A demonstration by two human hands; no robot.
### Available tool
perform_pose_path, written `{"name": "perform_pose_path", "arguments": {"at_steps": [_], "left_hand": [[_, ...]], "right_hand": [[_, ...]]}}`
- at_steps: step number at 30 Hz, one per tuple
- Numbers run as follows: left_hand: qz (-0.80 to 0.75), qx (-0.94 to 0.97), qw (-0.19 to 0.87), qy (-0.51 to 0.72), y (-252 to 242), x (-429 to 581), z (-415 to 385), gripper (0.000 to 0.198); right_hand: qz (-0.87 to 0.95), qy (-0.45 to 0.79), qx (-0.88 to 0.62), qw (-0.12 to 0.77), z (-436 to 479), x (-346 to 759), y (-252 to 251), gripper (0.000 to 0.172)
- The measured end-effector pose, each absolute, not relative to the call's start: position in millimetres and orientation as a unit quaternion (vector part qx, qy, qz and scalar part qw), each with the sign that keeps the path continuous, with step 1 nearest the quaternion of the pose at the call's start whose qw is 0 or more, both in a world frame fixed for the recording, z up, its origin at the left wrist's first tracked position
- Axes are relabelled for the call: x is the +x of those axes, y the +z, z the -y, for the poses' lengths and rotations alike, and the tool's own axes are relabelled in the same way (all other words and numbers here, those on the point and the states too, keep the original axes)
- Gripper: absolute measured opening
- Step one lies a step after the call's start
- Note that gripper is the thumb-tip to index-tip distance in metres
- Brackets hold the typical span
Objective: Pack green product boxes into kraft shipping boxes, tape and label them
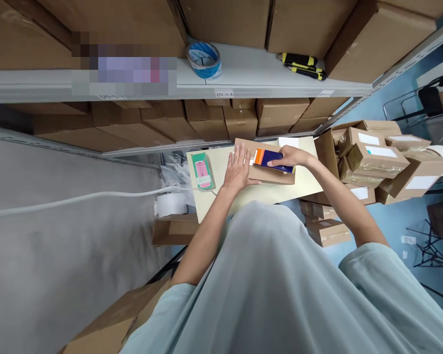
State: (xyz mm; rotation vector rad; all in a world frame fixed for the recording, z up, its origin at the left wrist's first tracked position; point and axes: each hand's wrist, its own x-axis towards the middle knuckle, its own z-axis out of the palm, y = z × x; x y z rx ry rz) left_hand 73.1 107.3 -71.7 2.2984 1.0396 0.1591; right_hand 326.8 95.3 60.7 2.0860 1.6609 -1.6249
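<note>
– What is being held, and where?

– A flat, oblong navy-and-orange object (266, 158) is gripped at its navy end by the right hand (290, 156), above a brown oblong cardboard box (271, 175). Whether the box is touched by the object cannot be told.

– And the fingers?

– The right thumb is laid along the upper face of the object; the fingers beneath are mostly hidden. The left hand (237, 169) is pressed flat on the box's left part, its fingers straight and close together, its thumb spread; nothing is seen clasped there.

– How are the two likely to be handled?

– The object is judged light, rather stiff and perhaps slick, best pinched across its navy end. The box is judged stiff but crushable, its weight unknown; it is best steadied by a flat palm or taken by opposite sides.

– What is found farther out?

– The box is borne by a pale yellow tabletop (307, 181), with a green flat packet with a pink panel (203, 170) to the left. Beyond, a blue-printed tape roll (207, 72) and yellow-and-black cutters (301, 60) are kept on a grey metal shelf (247, 66).
</note>
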Motion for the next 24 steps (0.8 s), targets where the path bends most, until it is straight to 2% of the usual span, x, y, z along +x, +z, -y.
{"name": "perform_pose_path", "arguments": {"at_steps": [4,11,16,24], "left_hand": [[-0.402,0.869,0.284,0.049,-74.2,74.7,-107.1,0.148],[-0.402,0.866,0.296,0.031,-68.5,93.5,-99.9,0.147],[-0.414,0.857,0.306,0.027,-68.5,107.0,-96.2,0.150],[-0.447,0.837,0.316,0.009,-61.8,112.6,-97.3,0.158]], "right_hand": [[-0.504,-0.592,0.629,0.000,-96.6,332.4,62.4,0.063],[-0.491,-0.626,0.606,-0.022,-89.3,353.7,59.0,0.058],[-0.502,-0.613,0.611,0.005,-76.6,391.9,66.7,0.058],[-0.495,-0.570,0.654,0.052,-15.2,527.4,84.0,0.064]]}}
